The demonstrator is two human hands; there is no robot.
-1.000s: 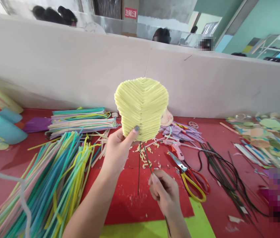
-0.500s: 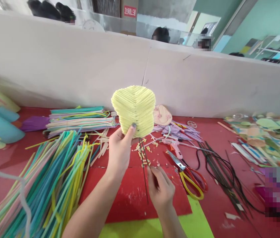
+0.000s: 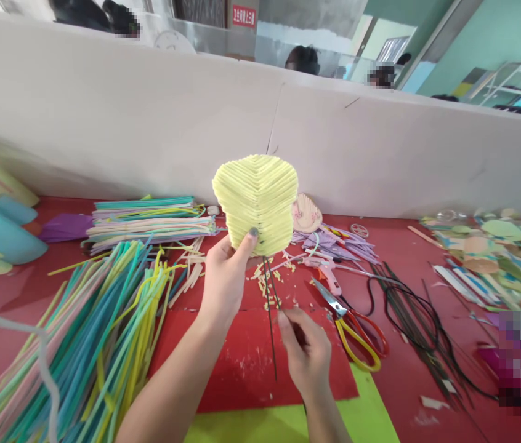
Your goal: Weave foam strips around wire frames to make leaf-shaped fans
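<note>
My left hand (image 3: 226, 280) is closed on a pale yellow leaf-shaped piece (image 3: 258, 191) of fuzzy pipe cleaners, with the thumb pressed on its lower part. Ribbed rows slant out from a centre line on the piece, which stands upright facing me. Two thin dark wires (image 3: 271, 332) come down from its bottom edge. My right hand (image 3: 306, 347), lower and to the right, pinches the end of one of them. The other wire hangs loose beside those fingers. Short yellow clippings (image 3: 270, 299) lie on the table behind the wires.
Bundles of coloured pipe cleaners (image 3: 80, 332) cover the left side. Scissors (image 3: 355, 329) with red and yellow handles lie right of my right hand, near a pink glue gun (image 3: 329, 275). Dark wires (image 3: 420, 326) spread farther right. A white partition (image 3: 172, 123) stands behind the table.
The yellow piece and both hands sit slightly farther right in the picture. My grips look the same, left on the piece and right on the wire.
</note>
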